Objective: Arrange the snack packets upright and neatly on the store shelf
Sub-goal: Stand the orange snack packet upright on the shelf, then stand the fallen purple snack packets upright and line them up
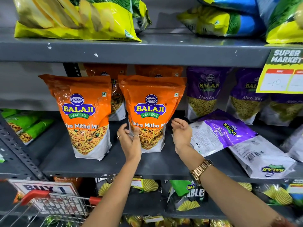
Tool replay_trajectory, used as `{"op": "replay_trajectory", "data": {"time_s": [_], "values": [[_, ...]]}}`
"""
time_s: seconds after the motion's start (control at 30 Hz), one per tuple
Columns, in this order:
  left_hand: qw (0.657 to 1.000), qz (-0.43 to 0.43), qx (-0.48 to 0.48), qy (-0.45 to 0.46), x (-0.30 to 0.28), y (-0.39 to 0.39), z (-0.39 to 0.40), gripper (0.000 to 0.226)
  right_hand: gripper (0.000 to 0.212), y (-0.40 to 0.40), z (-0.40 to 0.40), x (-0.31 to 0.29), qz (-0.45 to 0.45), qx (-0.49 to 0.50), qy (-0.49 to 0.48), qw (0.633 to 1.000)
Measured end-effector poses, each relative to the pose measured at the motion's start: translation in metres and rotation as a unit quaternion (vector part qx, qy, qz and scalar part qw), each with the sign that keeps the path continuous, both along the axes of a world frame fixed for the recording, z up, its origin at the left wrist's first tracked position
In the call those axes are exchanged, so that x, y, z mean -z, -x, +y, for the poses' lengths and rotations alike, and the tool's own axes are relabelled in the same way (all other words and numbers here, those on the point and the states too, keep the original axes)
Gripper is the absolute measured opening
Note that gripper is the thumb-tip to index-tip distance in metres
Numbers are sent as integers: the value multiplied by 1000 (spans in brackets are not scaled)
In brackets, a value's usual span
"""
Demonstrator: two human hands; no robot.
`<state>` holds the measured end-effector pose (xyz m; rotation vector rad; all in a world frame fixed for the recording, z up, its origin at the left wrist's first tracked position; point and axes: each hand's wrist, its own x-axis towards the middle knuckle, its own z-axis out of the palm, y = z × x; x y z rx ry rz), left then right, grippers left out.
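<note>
both arms raised, left hand [130,138] and right hand [181,134] open.

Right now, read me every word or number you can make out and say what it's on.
"BALAJI WAFERS", "Tikha Mitha Mix": two front orange packets.
"BALAJI", "Aloo Sev": upright purple packets; also fallen purple packet.
"SUPER MARKET": shelf tag.
"BUY 1": lower sign.
Price digits, barcode print: unreadable.

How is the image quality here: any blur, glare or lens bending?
Head view: the centre is sharp, with the print on the orange packet readable; the yellow bags on the top shelf and the corners are smeared; the shelf edge bows from wide-angle distortion; soft glare sits on the packet tops; both hands are slightly soft.
</note>
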<state>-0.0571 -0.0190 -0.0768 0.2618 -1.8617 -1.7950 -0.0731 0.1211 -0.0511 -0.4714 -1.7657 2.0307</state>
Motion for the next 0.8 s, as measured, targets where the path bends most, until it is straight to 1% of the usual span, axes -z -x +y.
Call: {"op": "replay_trajectory", "data": {"time_s": [0.07, 0.13, 0.23, 0.3, 0.37, 0.43, 0.5, 0.57, 0.6, 0.67, 0.73, 0.77, 0.8], "values": [[999, 29, -38, 22, -9, -2, 7, 32, 24, -7, 14, -9, 48, 7, 69, 996], [995, 61, -64, 38, -22, -7, 18, 23, 23, -13, 32, -18, 83, 16, 102, 991], [990, 92, -97, 54, -38, -15, 37, 21, 30, -19, 60, -20, 108, 49, 58, 991], [987, 100, -103, 73, -47, -19, 54, 20, 30, -21, 79, -17, 92, 74, 23, 993], [986, 101, -74, 113, -53, -21, 70, 11, 26, -24, 96, -12, 58, 97, -37, 993], [982, 91, -11, 164, -56, -20, 89, 4, 15, -29, 112, -6, 4, 97, -116, 988], [974, 56, 46, 214, -56, -13, 105, 5, 14, -37, 126, 1, -37, 76, -175, 981], [967, -1, 94, 236, -50, -3, 118, 10, 19, -46, 140, 7, -53, 42, -181, 981], [962, -36, 119, 244, -46, 3, 123, 16, 23, -48, 145, 9, -81, 28, -189, 978], [939, -117, 160, 281, -41, 12, 130, 34, 40, -49, 154, 17, -174, -2, -238, 956], [910, -203, 188, 309, -39, 15, 134, 51, 60, -49, 159, 26, -259, -61, -278, 923], [902, -239, 205, 296, -39, 16, 135, 57, 67, -50, 161, 29, -290, -94, -279, 911], [899, -270, 227, 261, -38, 17, 135, 60, 70, -52, 161, 29, -306, -120, -262, 907]]}}
